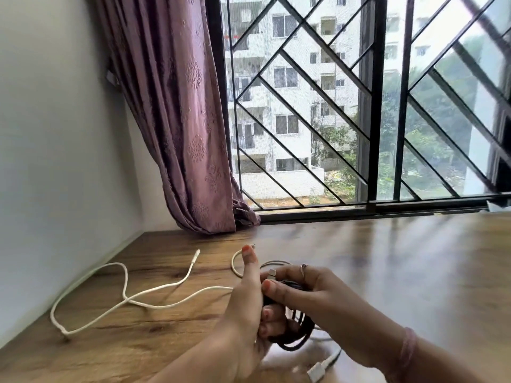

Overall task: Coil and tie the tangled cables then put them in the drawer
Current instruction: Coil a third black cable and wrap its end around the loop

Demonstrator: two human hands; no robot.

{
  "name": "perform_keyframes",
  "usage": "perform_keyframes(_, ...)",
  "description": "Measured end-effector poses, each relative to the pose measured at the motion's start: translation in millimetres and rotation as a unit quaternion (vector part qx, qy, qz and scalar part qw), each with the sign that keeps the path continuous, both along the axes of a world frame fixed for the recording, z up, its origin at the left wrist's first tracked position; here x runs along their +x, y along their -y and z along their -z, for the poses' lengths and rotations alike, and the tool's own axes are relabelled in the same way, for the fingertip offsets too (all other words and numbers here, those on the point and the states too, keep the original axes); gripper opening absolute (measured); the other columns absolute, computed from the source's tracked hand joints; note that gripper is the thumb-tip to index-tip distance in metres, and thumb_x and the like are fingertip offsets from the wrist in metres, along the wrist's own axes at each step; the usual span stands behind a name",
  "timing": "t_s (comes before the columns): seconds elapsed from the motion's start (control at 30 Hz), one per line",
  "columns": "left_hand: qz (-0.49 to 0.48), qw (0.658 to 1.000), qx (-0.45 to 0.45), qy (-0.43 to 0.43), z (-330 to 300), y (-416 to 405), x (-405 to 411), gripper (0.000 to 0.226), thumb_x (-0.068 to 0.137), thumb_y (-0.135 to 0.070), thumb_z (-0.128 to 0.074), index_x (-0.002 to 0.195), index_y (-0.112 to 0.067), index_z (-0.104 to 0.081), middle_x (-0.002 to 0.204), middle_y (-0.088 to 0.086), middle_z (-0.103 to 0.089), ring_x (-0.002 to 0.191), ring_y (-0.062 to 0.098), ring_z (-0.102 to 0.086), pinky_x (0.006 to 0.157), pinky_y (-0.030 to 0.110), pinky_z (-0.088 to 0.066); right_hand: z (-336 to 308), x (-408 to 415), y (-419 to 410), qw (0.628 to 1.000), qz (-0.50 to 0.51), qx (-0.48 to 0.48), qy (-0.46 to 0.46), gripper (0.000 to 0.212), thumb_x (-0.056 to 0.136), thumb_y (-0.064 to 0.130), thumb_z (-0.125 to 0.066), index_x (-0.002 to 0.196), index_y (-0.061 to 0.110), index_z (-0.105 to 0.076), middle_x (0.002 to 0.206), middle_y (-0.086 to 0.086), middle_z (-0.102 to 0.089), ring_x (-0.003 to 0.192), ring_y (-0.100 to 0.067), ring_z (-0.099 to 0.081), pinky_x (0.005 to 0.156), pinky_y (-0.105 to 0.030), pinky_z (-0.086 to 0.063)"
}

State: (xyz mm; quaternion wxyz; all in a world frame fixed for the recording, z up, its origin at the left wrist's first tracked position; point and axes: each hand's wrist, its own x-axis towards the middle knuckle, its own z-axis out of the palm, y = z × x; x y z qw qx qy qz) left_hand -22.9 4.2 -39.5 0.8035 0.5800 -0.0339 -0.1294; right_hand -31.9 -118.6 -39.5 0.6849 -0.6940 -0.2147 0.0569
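Black cable (pixel 297 331), already gathered into a bundle of loops, sat between both hands just above the wooden table (pixel 387 258). The left hand (pixel 246 308) curled its fingers around the bundle, index finger raised, probably to keep the loops from springing apart. The right hand (pixel 298 291) pinched the top of the coil, where a small plug end showed, seemingly to wrap or tuck the tail as a tie. A white cable (pixel 124 297) lay loose and uncoiled on the table to the left, well apart from the hands, evidently awaiting its turn. Another white plug (pixel 322 367) lay below the hands, blurred and partly cut off. No drawer was visible, and the hands hid how the tie stood.
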Motion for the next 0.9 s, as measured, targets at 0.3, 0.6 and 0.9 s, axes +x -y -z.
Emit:
perform_keyframes(0.3,-0.007,0.998,0.043,0.043,-1.0,-2.1,9.7,0.073,0.08,-0.071,-0.033,0.069,-0.008,-0.069,0.035,-0.003,-0.043,0.027,0.007,-0.033,0.03,0.013,-0.028,7.2,-3.2,-16.0,0.991,0.131,0.035,0.019,0.013,0.089,0.016,-0.062,0.093,0.004,-0.062,0.11,-0.025,-0.054,0.062,-0.016,-0.067,0.059,-0.028,-0.055)
perform_keyframes(0.6,0.013,0.995,0.018,0.099,-8.3,-6.5,14.0,0.053,0.084,-0.059,-0.045,0.115,-0.016,-0.049,0.046,-0.007,-0.043,0.036,0.006,-0.038,0.043,0.019,-0.043,-5.1,-9.4,-14.6,0.979,0.134,0.155,-0.009,0.013,0.089,0.016,-0.062,0.093,0.004,-0.063,0.067,-0.007,-0.066,0.057,-0.019,-0.065,0.054,-0.025,-0.052)
perform_keyframes(0.9,0.174,0.982,-0.027,0.068,-2.7,-20.3,21.1,0.067,0.081,-0.056,-0.055,0.127,-0.008,-0.046,0.054,-0.005,-0.039,0.039,0.003,-0.032,0.06,0.025,-0.038,-14.2,-10.5,-0.1,0.995,0.09,0.024,0.038,0.006,0.094,0.013,-0.053,0.088,0.014,-0.055,0.078,-0.002,-0.056,0.068,-0.012,-0.053,0.059,-0.028,-0.052)
